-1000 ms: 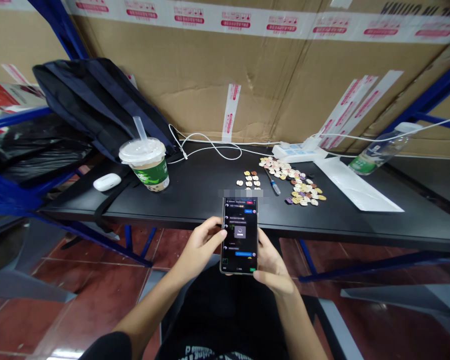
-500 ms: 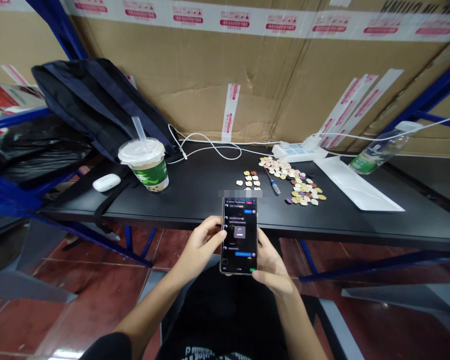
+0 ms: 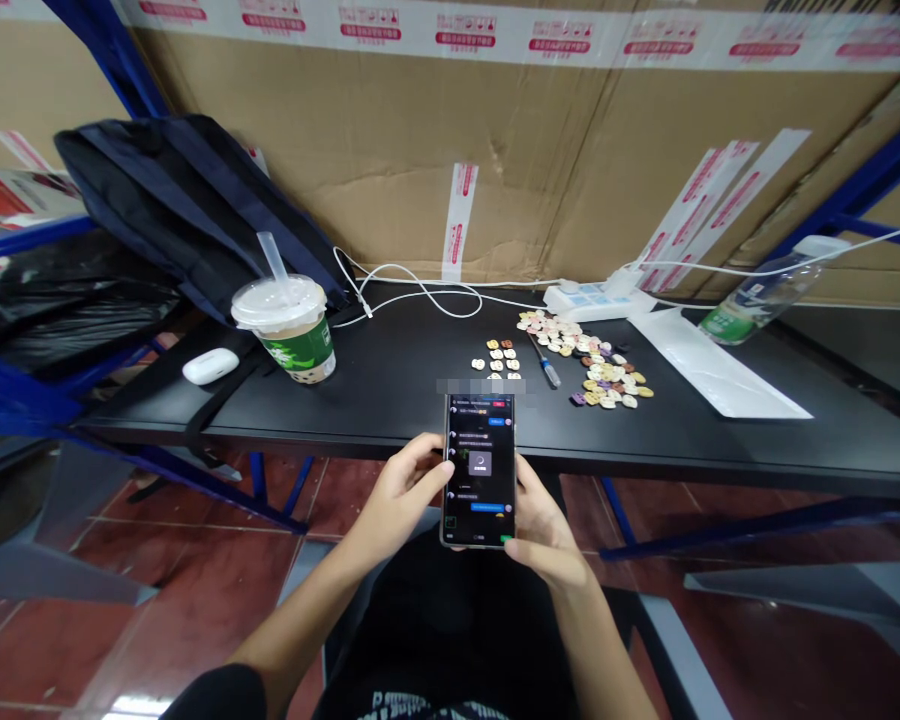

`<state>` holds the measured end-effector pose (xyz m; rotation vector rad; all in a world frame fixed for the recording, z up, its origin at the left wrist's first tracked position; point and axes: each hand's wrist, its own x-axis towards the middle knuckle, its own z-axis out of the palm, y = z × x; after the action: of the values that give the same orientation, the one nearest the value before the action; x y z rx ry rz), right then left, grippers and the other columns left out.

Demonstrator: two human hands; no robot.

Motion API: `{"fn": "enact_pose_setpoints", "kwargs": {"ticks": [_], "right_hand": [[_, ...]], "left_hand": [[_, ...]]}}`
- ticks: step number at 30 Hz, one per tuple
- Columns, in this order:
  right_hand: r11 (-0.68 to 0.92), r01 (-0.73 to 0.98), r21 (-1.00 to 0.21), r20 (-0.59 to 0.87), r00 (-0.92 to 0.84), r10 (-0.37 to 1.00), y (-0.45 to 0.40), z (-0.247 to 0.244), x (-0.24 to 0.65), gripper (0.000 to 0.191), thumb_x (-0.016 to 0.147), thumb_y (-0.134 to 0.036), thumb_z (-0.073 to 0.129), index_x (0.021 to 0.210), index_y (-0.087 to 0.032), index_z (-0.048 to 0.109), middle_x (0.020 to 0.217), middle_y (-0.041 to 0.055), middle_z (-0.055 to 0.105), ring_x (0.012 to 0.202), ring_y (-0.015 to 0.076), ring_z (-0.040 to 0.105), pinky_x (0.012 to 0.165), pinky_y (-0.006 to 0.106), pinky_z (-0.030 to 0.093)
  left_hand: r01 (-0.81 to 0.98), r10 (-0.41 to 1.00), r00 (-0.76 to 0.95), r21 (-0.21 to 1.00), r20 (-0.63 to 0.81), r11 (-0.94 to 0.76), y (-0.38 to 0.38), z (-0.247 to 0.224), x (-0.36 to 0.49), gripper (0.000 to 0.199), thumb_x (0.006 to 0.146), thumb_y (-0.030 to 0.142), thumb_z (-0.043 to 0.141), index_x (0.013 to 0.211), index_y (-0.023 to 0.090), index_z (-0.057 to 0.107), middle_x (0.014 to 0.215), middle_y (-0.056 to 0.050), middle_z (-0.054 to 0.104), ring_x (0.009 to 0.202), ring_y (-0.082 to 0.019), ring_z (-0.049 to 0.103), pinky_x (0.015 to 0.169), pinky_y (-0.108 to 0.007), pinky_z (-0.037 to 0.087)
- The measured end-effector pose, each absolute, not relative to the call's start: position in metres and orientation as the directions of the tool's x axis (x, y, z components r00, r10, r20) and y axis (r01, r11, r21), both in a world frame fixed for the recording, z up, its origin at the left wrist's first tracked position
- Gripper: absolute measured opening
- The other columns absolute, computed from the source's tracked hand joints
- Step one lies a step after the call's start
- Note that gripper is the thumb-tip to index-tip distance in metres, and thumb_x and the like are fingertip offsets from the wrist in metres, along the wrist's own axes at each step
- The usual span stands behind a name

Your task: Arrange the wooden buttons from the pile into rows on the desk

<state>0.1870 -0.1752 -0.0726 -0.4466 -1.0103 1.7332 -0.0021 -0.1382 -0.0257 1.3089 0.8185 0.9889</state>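
Note:
A phone (image 3: pixel 480 490) is upright in front of the table's near edge, its screen showing a chat with a small loading box. My left hand (image 3: pixel 401 495) grips its left side, the thumb at the screen's edge. Around the right side is my right hand (image 3: pixel 547 530), its thumb at the lower right corner of the screen. Beyond the phone, several small face-shaped pieces (image 3: pixel 503 354) lie in short rows. A larger spread of coloured pieces (image 3: pixel 611 382) lies to their right, with a small screwdriver (image 3: pixel 549 371) beside it.
On the black table (image 3: pixel 390 400) are a lidded drink cup (image 3: pixel 296 345), a white case (image 3: pixel 211 367), a power strip (image 3: pixel 592 301), a white sheet (image 3: pixel 720 370) and a plastic bottle (image 3: pixel 765 300). A backpack (image 3: pixel 210 210) leans at the left. White cables run along the back.
The view has shifted very slightly. Both hands keep the same hold on the phone, and the things on the table stay in place.

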Motion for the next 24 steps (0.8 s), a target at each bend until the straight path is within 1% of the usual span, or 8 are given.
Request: {"fn": "enact_pose_setpoints", "kwargs": {"ticks": [2, 7, 11, 15, 18, 21, 24], "right_hand": [[-0.118, -0.593, -0.797, 0.163, -0.398, 0.903, -0.1753, -0.0724, 0.1871, 0.097, 0.075, -0.03, 0.08, 0.155, -0.035, 0.025, 0.146, 0.0124, 0.05, 0.115, 0.0327, 0.064, 0.09, 0.055, 0.055], [-0.11, -0.604, -0.789, 0.189, -0.409, 0.892, -0.1747, -0.0748, 0.1896, 0.091, 0.078, -0.026, 0.077, 0.153, -0.038, 0.029, 0.149, 0.0097, 0.047, 0.12, 0.0326, 0.061, 0.09, 0.054, 0.056], [-0.1, -0.585, -0.805, 0.198, -0.423, 0.884, -0.1735, -0.0769, 0.1918, 0.095, 0.077, -0.028, 0.078, 0.155, -0.037, 0.024, 0.152, 0.0102, 0.042, 0.127, 0.033, 0.056, 0.094, 0.053, 0.054], [-0.104, -0.581, -0.807, 0.198, -0.433, 0.879, -0.1731, -0.0766, 0.1923, 0.097, 0.078, -0.029, 0.078, 0.156, -0.036, 0.022, 0.15, 0.0116, 0.044, 0.124, 0.0332, 0.057, 0.093, 0.053, 0.055], [-0.103, -0.579, -0.809, 0.198, -0.433, 0.879, -0.1728, -0.0763, 0.1919, 0.095, 0.078, -0.028, 0.078, 0.155, -0.036, 0.024, 0.15, 0.0111, 0.044, 0.122, 0.0326, 0.059, 0.093, 0.052, 0.055], [-0.101, -0.605, -0.79, 0.225, -0.439, 0.87, -0.172, -0.0769, 0.1912, 0.091, 0.08, -0.026, 0.076, 0.154, -0.037, 0.025, 0.149, 0.0104, 0.045, 0.119, 0.0315, 0.061, 0.089, 0.051, 0.057], [-0.105, -0.607, -0.787, 0.222, -0.438, 0.871, -0.1714, -0.0777, 0.1908, 0.091, 0.079, -0.026, 0.077, 0.154, -0.036, 0.026, 0.147, 0.011, 0.047, 0.118, 0.0316, 0.061, 0.088, 0.051, 0.058]], "left_hand": [[-0.116, 0.923, 0.383, 0.993, 0.043, 0.002, -0.1384, -0.0253, -0.002, 0.024, 0.094, 0.035, 0.058, 0.108, 0.016, 0.064, 0.096, -0.005, 0.068, 0.086, -0.018, 0.063, 0.085, -0.03, 0.048], [-0.119, 0.921, 0.386, 0.993, 0.039, 0.007, -0.1385, -0.0263, -0.0016, 0.023, 0.094, 0.035, 0.059, 0.106, 0.016, 0.063, 0.092, -0.004, 0.066, 0.082, -0.016, 0.061, 0.084, -0.029, 0.048], [-0.114, 0.922, 0.384, 0.993, 0.049, -0.005, -0.1385, -0.0267, -0.0018, 0.022, 0.094, 0.034, 0.059, 0.106, 0.016, 0.063, 0.092, -0.003, 0.066, 0.082, -0.016, 0.061, 0.086, -0.029, 0.047], [-0.121, 0.924, 0.379, 0.993, 0.056, -0.011, -0.1387, -0.0262, -0.0017, 0.022, 0.093, 0.034, 0.059, 0.105, 0.016, 0.064, 0.094, -0.004, 0.067, 0.085, -0.017, 0.061, 0.087, -0.029, 0.047], [-0.13, 0.922, 0.385, 0.991, 0.038, 0.013, -0.1387, -0.0262, -0.0016, 0.022, 0.093, 0.035, 0.059, 0.105, 0.016, 0.063, 0.093, -0.003, 0.066, 0.084, -0.017, 0.062, 0.085, -0.029, 0.048], [-0.136, 0.921, 0.387, 0.991, 0.04, 0.014, -0.1384, -0.0265, -0.0017, 0.022, 0.094, 0.034, 0.059, 0.105, 0.016, 0.063, 0.093, -0.003, 0.066, 0.084, -0.016, 0.062, 0.086, -0.029, 0.048], [-0.138, 0.921, 0.388, 0.99, 0.044, 0.011, -0.1382, -0.0268, -0.0019, 0.022, 0.094, 0.034, 0.059, 0.106, 0.016, 0.063, 0.094, -0.003, 0.067, 0.084, -0.016, 0.062, 0.086, -0.029, 0.048]]}}
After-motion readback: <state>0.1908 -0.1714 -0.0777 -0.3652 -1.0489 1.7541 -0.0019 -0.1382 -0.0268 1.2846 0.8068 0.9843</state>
